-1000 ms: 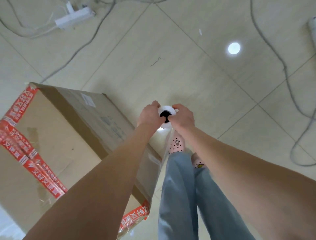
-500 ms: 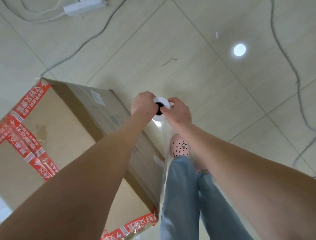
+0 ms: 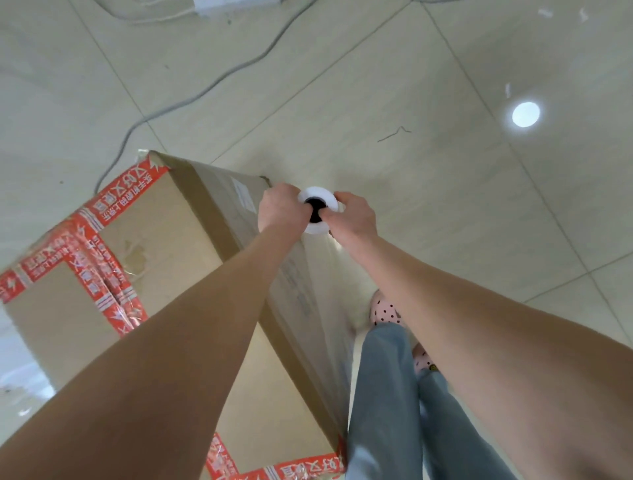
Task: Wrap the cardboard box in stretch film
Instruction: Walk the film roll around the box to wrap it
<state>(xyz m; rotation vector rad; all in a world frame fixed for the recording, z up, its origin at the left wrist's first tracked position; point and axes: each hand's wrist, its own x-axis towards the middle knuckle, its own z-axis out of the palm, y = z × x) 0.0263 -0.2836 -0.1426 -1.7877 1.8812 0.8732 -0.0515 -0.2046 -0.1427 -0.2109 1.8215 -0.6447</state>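
Observation:
A large cardboard box (image 3: 171,253) sealed with red printed tape stands on the tiled floor at the left. Its right side face is covered by clear stretch film (image 3: 322,308). I hold a white stretch film roll (image 3: 317,205) upright, seen end-on with its dark core, near the box's far right corner. My left hand (image 3: 279,209) grips the roll from the left. My right hand (image 3: 352,217) grips it from the right, thumb at the core. Film runs from the roll down along the box side.
My legs in blue jeans (image 3: 394,394) and pink dotted shoes (image 3: 383,310) stand right beside the box. A grey cable (image 3: 205,89) runs across the floor beyond the box toward a white power strip (image 3: 236,4). A ceiling light reflects on the tiles (image 3: 525,114).
Both hands carried the roll forward along the box's right side toward its far corner, drawing film over that face. More of the box top has come into view.

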